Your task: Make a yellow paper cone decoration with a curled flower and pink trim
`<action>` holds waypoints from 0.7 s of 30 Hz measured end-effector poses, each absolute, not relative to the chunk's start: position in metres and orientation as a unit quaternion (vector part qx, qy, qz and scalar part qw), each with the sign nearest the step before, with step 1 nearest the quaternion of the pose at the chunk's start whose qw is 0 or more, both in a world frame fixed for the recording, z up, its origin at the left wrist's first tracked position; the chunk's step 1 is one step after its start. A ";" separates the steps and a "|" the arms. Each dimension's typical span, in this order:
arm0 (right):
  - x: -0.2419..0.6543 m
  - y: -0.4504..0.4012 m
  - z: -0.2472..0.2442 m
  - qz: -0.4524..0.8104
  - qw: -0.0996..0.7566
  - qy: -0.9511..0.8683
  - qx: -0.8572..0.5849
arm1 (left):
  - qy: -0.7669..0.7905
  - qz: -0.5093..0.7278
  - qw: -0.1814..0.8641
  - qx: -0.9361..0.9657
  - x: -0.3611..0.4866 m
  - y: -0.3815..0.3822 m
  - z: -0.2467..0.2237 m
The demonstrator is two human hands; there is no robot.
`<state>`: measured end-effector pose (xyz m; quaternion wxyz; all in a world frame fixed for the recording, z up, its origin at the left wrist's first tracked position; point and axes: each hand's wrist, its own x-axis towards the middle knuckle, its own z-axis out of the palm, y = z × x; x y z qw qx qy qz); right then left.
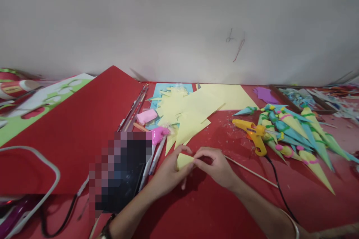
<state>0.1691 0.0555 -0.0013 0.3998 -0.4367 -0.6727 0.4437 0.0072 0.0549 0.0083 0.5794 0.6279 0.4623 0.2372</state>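
Observation:
Between my two hands is a small piece of pale yellow paper (184, 161), partly covered by my fingers. My left hand (171, 168) curls around it, thumb across its front. The fingertips of my right hand (214, 162) pinch its right edge. Just beyond lie more yellow paper sheets (196, 104), some cut with zigzag edges, on a blue sheet (157, 91). A thin wooden stick (252, 171) rests to the right of my right hand, with a yellow glue gun (254, 134) farther back.
Several yellow and blue paper cones (315, 162) with green and pink trim are heaped at right. A shallow tray (325, 107) stands behind them. Pink packets (147, 116) and a dark, partly pixelated object (126, 179) lie left. A large red sheet (84, 130) covers the left side. The glue gun's black cord (276, 183) runs toward the front.

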 end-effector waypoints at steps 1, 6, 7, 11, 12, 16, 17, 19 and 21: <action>0.169 0.056 -0.001 0.436 0.410 -0.669 -0.441 | 0.471 0.253 0.548 0.644 0.007 0.055 0.007; 0.170 0.057 0.000 0.390 0.475 -0.637 -0.465 | 0.532 0.327 0.318 0.713 -0.001 0.061 0.003; 0.170 0.056 0.000 0.386 0.482 -0.635 -0.464 | 0.540 0.332 0.294 0.715 -0.003 0.062 0.003; 0.169 0.056 -0.002 0.389 0.496 -0.630 -0.454 | 0.508 0.340 0.259 0.748 -0.003 0.064 0.004; 0.168 0.055 -0.002 0.392 0.498 -0.628 -0.451 | 0.494 0.338 0.261 0.757 -0.003 0.063 0.004; 0.167 0.054 -0.003 0.404 0.500 -0.623 -0.446 | 0.511 0.352 0.294 0.727 0.001 0.059 0.005; 0.166 0.054 -0.003 0.404 0.501 -0.621 -0.446 | 0.524 0.353 0.300 0.715 0.001 0.059 0.004; 0.166 0.054 -0.002 0.405 0.505 -0.617 -0.447 | 0.533 0.346 0.301 0.711 0.001 0.059 0.005; 0.166 0.055 -0.002 0.410 0.504 -0.615 -0.447 | 0.525 0.344 0.284 0.724 0.000 0.059 0.006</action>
